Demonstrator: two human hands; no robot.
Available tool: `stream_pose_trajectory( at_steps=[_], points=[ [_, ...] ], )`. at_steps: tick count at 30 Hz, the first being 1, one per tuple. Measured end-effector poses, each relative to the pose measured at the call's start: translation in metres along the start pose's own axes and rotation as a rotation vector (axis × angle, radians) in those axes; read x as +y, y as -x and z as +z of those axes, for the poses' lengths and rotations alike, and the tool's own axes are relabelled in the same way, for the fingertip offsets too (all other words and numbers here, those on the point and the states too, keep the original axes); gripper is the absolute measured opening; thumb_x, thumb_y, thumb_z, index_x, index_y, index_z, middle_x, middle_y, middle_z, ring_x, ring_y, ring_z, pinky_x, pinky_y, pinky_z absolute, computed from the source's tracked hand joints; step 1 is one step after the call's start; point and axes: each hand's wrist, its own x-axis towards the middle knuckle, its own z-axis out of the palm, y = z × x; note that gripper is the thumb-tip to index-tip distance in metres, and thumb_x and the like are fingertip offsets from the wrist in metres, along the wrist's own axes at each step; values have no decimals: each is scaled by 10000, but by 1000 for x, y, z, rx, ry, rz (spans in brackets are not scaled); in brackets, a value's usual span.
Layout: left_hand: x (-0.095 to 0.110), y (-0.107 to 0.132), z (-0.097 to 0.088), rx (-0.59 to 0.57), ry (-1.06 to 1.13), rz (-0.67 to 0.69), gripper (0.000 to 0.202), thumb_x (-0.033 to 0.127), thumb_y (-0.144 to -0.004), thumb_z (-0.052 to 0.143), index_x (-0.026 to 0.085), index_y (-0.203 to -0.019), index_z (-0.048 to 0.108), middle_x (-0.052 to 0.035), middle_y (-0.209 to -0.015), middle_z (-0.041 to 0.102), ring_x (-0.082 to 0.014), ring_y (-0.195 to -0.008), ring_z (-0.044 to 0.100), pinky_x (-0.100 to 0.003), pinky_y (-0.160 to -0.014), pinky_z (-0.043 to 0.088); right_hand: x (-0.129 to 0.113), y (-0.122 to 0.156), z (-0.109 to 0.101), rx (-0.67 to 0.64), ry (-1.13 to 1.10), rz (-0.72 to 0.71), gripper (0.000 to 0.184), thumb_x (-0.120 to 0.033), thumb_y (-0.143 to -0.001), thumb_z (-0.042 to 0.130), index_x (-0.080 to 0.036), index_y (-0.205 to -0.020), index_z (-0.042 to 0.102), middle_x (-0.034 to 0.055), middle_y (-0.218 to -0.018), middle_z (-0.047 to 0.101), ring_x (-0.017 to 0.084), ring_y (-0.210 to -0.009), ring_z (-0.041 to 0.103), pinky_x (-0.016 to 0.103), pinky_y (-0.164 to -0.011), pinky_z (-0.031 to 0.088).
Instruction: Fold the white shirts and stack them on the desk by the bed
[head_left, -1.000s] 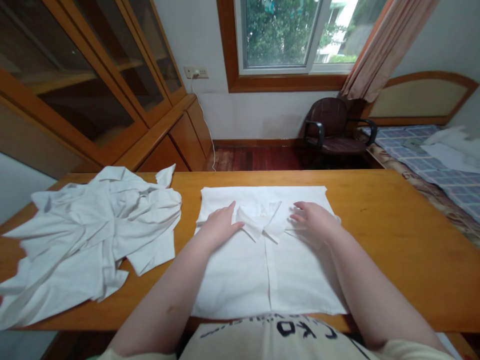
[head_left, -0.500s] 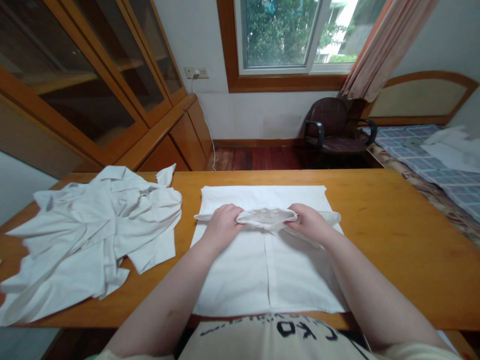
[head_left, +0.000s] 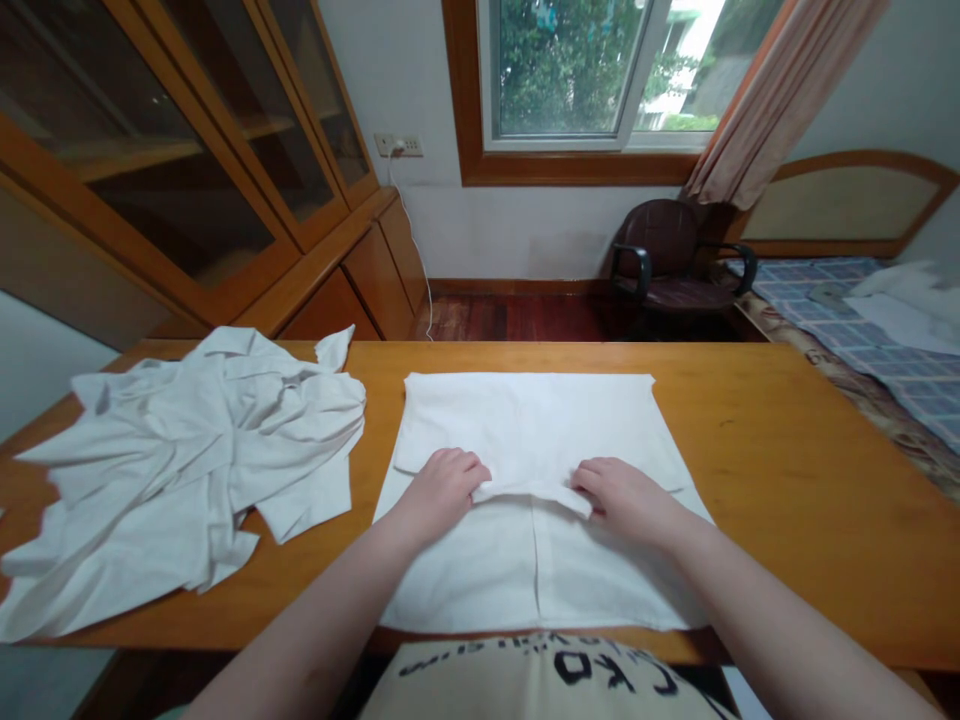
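A white shirt (head_left: pixel 525 430) lies on the table in front of me, its upper part folded down over the lower part. My left hand (head_left: pixel 447 488) is closed on the left end of the folded-over edge. The right end of that same edge is pinched by my right hand (head_left: pixel 624 500). Between the hands the edge lifts slightly, in a shallow curve. Below it a straight seam runs down the middle of the shirt toward my body. The fingertips are partly hidden by the cloth.
A crumpled heap of white cloth (head_left: pixel 202 460) covers the left part of the wooden table (head_left: pixel 810 520). Past the table stand a glass-door cabinet (head_left: pixel 322 230), a dark office chair (head_left: pixel 664 250) and a bed (head_left: pixel 832 300) with a checked cover.
Both hands have come toward my body, bringing the shirt's upper part down. It was bunched up and raised; now it lies mostly flat over the lower part.
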Motion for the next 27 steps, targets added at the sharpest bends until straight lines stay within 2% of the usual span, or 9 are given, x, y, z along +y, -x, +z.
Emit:
stream_pose_trajectory(
  at_steps=[3,6,8,10,12,14,17,25,27],
  points=[
    [-1,6,-4,-129,147,-25,257,210,-785,605,245,-1039,627,-29,-1005,637,-210,-971,565,-350,-873,419,-6,7,-5,-111,-229,96,329,-410,-728,692,-196,-970,631,55,-921,635,195,-791,571,289,-701,415],
    [-5,10,-10,-169,306,-61,295,392,-815,598,246,-1070,622,-34,-1073,638,-209,-1021,567,-335,-902,433,2,12,-11,-69,-381,279,301,-449,-832,561,-197,-972,648,60,-892,653,184,-750,586,281,-666,425],
    [-12,11,-12,-55,318,-168,288,413,-870,510,223,-1051,630,-55,-1101,639,-213,-1052,562,-342,-937,427,18,14,-15,78,-306,501,332,-456,-877,476,-188,-953,656,84,-906,668,205,-775,602,296,-668,427],
    [-25,12,-11,157,215,-373,337,401,-897,443,178,-1078,620,-104,-1156,620,-247,-1112,536,-389,-991,393,43,17,-17,215,-120,761,368,-468,-875,463,-168,-962,658,124,-972,674,247,-848,613,318,-682,423],
    [-42,13,-7,322,112,-602,392,399,-896,420,138,-1131,595,-151,-1192,600,-284,-1151,517,-426,-1011,374,72,22,-17,216,-12,965,383,-462,-864,476,-145,-967,664,153,-985,680,280,-877,621,331,-678,420],
    [-59,15,-2,365,139,-772,409,405,-888,415,135,-1143,588,-156,-1163,618,-285,-1112,555,-407,-970,415,95,28,-14,143,-49,1087,394,-468,-858,480,-138,-934,680,159,-913,694,285,-831,633,331,-652,419],
    [-78,19,3,350,288,-903,383,410,-883,402,170,-1095,612,-119,-1070,673,-256,-1005,619,-351,-881,470,112,34,-7,177,-105,1147,411,-482,-860,465,-142,-896,693,156,-860,697,271,-781,634,319,-620,412],
    [-93,19,6,310,452,-1040,426,377,-900,299,175,-944,671,-97,-936,717,-242,-831,660,-333,-749,500,116,32,7,265,-129,1135,376,-470,-849,469,-158,-856,677,117,-799,686,239,-747,615,286,-587,374],
    [-97,19,6,300,423,-1021,380,359,-877,344,182,-904,679,-92,-948,720,-245,-878,656,-325,-779,491,120,33,9,270,-105,1128,373,-452,-862,445,-158,-874,675,117,-806,683,239,-749,612,289,-581,366]
  ],
)
